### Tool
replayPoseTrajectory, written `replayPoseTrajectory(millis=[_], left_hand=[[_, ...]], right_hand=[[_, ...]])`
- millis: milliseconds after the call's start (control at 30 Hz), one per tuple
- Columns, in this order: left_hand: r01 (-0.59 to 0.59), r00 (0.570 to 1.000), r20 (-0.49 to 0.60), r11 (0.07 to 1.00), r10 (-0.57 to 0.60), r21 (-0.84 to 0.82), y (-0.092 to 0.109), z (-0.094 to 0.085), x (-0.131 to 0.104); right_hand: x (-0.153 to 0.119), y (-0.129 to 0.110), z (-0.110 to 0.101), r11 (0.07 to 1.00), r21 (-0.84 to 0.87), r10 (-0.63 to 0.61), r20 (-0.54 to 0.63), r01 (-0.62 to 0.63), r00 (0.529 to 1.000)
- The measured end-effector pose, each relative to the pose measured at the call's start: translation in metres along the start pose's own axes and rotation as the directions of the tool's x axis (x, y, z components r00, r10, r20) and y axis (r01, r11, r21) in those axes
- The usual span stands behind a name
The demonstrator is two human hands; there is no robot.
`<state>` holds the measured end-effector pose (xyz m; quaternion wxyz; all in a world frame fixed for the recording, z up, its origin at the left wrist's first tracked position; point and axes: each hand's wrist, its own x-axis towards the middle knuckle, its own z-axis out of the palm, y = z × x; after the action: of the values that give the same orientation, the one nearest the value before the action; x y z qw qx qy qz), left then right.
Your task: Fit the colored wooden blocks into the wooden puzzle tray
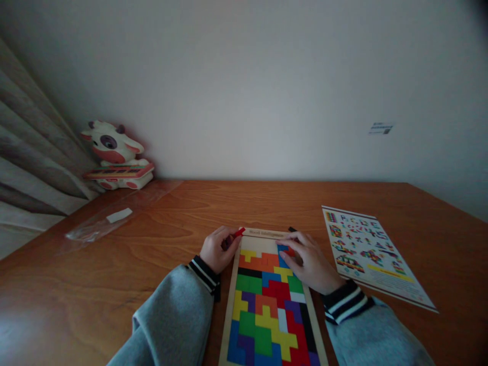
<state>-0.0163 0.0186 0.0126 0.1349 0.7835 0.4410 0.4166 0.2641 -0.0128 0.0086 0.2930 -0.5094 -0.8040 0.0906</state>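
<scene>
A wooden puzzle board (pixel 227 300) lies on the table in front of me, filled with coloured block pieces except for a bare strip near its top. My left hand (pixel 218 250) is at the board's upper left corner, its fingers closed on a small red puzzle piece (pixel 239 232). Over the upper right part of the board, my right hand (pixel 310 262) has thumb and index finger around a blue puzzle piece (pixel 282 259) at the edge of the bare strip. Some red shows beneath that hand. Just beyond its fingers is a black piece (pixel 292 229), partly hidden.
A printed pattern sheet (pixel 371 254) lies to the right on the wooden table (pixel 160 305). At the back left stands a cow toy with a keyboard (pixel 118 155), a clear plastic bag (pixel 89 231) before it. A curtain (pixel 30 152) hangs on the left; a wall rises behind.
</scene>
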Motion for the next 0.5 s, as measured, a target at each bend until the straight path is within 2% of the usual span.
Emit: replayPoseTrajectory(millis=[200,333,500], left_hand=[[0.023,1.000,0.010,1.000,-0.023,-0.017,-0.002,0.001,-0.003],[0.067,0.997,0.042,0.995,-0.064,-0.079,-0.005,0.003,-0.005],[-0.001,0.999,0.041,1.000,0.001,-0.006,-0.004,0.002,-0.004]], right_hand=[[0.001,0.000,-0.001,0.999,0.032,0.026,0.008,-0.026,1.000],[0.002,0.002,0.003,0.997,0.056,0.051,-0.084,-0.047,0.995],[0.002,0.015,0.007,0.994,-0.026,0.097,-0.226,-0.106,0.969]])
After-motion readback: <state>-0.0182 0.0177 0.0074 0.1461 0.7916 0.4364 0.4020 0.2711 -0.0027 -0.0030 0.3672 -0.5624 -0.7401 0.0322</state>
